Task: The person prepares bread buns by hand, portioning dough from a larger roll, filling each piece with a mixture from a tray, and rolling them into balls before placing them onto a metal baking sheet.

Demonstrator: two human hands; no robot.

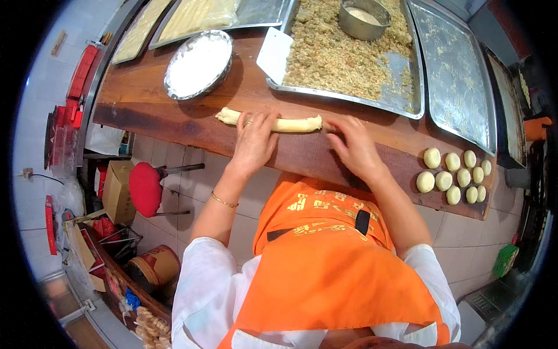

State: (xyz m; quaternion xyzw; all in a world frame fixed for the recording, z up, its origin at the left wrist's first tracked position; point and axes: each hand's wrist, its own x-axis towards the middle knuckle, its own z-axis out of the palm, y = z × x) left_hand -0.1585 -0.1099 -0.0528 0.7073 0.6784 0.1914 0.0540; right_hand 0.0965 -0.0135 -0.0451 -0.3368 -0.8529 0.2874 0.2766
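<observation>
A pale rolled log of dough (296, 125) lies crosswise near the front edge of the wooden table. My left hand (256, 136) rests over its left part, the fingers curled across the top and the thumb along the near side. The ragged left end of the log sticks out past these fingers. Just beyond the log's right end is my right hand (353, 146), fingers bent and thumb apart, with nothing seen between them. Several small round dough pieces (444, 181) sit in rows at the table's right corner.
Behind the log stands a metal tray (343, 99) of crumbly filling, with a metal bowl (359, 29) in it and a white scraper (273, 56) at its corner. A bowl of white flour (199, 63) is at left. A greasy metal tray (456, 75) lies at right. A red stool (145, 189) stands below.
</observation>
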